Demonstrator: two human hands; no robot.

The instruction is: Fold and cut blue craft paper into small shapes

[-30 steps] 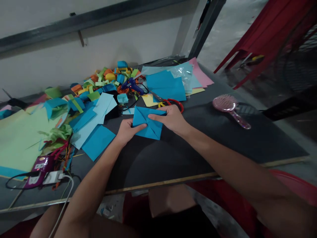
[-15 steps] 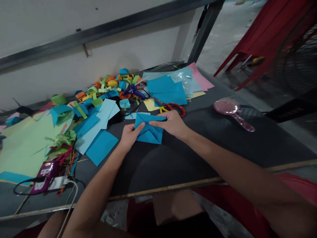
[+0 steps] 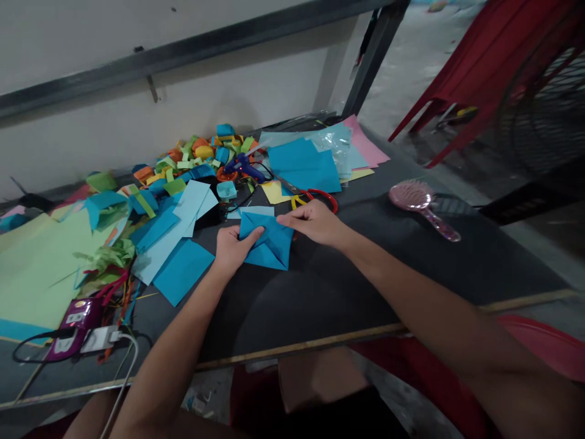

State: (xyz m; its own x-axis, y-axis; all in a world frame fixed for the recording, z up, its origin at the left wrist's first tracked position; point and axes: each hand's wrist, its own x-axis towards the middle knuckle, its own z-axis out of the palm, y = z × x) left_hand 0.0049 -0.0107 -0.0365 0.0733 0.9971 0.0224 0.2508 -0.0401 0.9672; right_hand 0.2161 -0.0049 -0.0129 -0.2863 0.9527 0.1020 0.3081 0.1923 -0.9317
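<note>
A blue sheet of paper (image 3: 269, 253), creased and folded, is held just over the dark table. My left hand (image 3: 233, 247) grips its left edge, thumb on top and fingers beneath. At the upper right corner, my right hand (image 3: 315, 222) pinches the paper between thumb and fingers. Scissors with red and yellow handles (image 3: 323, 196) lie just beyond my right hand, partly hidden by it. Flat blue paper (image 3: 183, 271) rests to the left, beside light blue strips (image 3: 183, 228).
A heap of colourful folded paper pieces (image 3: 196, 155) sits along the wall, with a blue glue gun (image 3: 244, 166) at its right. A pink hairbrush (image 3: 423, 204) lies to the right. At left are green sheets (image 3: 36, 271) and a purple power strip (image 3: 75, 329) with cables.
My right thumb has drawn back from the paper's middle to its upper right corner. My left hand keeps its grip. The whole view has shifted slightly.
</note>
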